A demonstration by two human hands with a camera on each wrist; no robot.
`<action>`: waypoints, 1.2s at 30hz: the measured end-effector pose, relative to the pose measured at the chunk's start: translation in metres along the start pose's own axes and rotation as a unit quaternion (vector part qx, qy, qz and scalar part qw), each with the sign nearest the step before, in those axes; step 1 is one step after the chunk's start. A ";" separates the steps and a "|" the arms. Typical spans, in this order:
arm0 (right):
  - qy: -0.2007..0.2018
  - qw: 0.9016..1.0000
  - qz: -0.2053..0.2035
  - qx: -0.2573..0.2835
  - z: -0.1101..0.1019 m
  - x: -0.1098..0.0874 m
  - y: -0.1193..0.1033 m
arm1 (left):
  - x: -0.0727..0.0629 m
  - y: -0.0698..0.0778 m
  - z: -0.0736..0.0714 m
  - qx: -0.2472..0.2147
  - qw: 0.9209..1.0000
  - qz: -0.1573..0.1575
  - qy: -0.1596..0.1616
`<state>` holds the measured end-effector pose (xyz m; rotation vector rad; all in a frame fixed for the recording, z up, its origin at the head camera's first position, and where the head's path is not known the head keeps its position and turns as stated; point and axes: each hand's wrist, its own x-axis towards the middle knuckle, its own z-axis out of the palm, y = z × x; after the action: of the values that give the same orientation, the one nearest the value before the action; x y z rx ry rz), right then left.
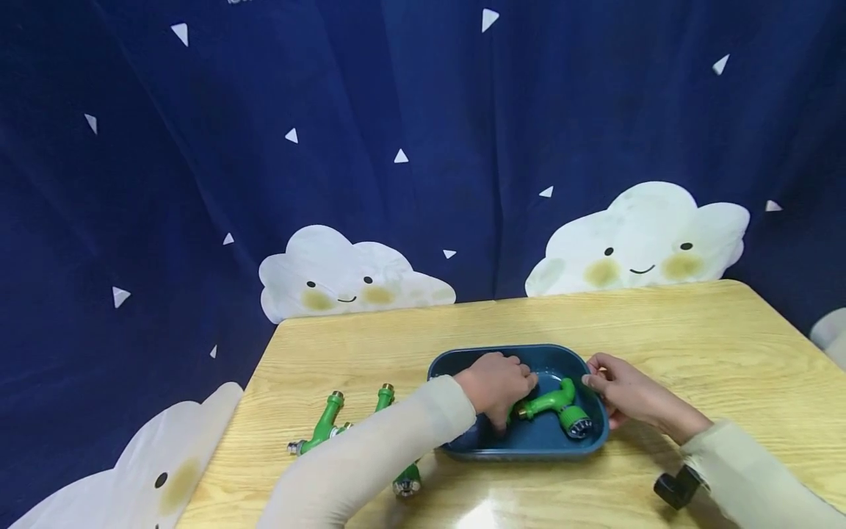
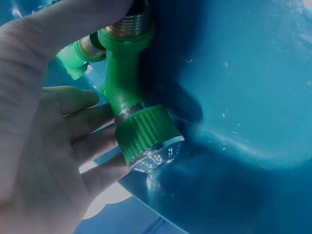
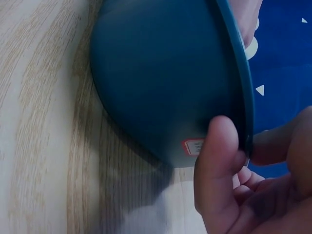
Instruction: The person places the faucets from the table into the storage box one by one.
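A dark blue plastic basin (image 1: 515,454) stands on the table. My left hand (image 1: 497,383) reaches down into it and holds a green tap (image 2: 127,87), mostly hidden under the hand in the head view. In the left wrist view the thumb lies across the tap's brass threaded end, with the fingers along its other side by the ribbed knob. Another green tap (image 1: 554,400) lies in the basin to the right. At the basin's right end, my right hand (image 1: 628,389) pinches the rim between thumb and fingers.
Left of the basin, green taps (image 1: 325,426) lie on the wooden table (image 1: 357,342), partly covered by my left sleeve (image 1: 390,448). A small label (image 3: 194,146) is stuck on the basin's outer wall. A blue curtain (image 1: 423,147) with clouds hangs behind the table.
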<state>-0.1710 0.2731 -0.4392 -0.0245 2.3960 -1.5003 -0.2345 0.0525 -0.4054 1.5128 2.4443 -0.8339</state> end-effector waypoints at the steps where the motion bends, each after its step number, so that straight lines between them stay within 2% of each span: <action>1: 0.001 1.000 0.000 0.000 0.000 0.000 -0.001 | -0.001 0.000 -0.001 -0.006 1.000 0.000 -0.003; 11: 0.001 1.000 -0.001 0.002 0.000 -0.004 -0.007 | -0.006 -0.005 -0.005 -0.058 0.998 0.004 -0.019; 18: 0.005 1.000 0.004 0.002 -0.002 -0.004 -0.007 | -0.003 -0.008 -0.007 -0.051 0.998 0.004 -0.039; 29: 0.016 1.000 0.003 0.000 -0.007 -0.002 -0.008 | 0.002 -0.008 -0.014 -0.084 0.995 -0.010 -0.060; 36: 0.005 1.000 0.012 0.010 -0.001 -0.001 -0.004 | 0.000 -0.007 -0.008 -0.150 0.987 -0.019 -0.054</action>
<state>-0.1710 0.2722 -0.4348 0.0153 2.3802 -1.5175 -0.2389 0.0544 -0.3956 1.2839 2.3950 -0.5089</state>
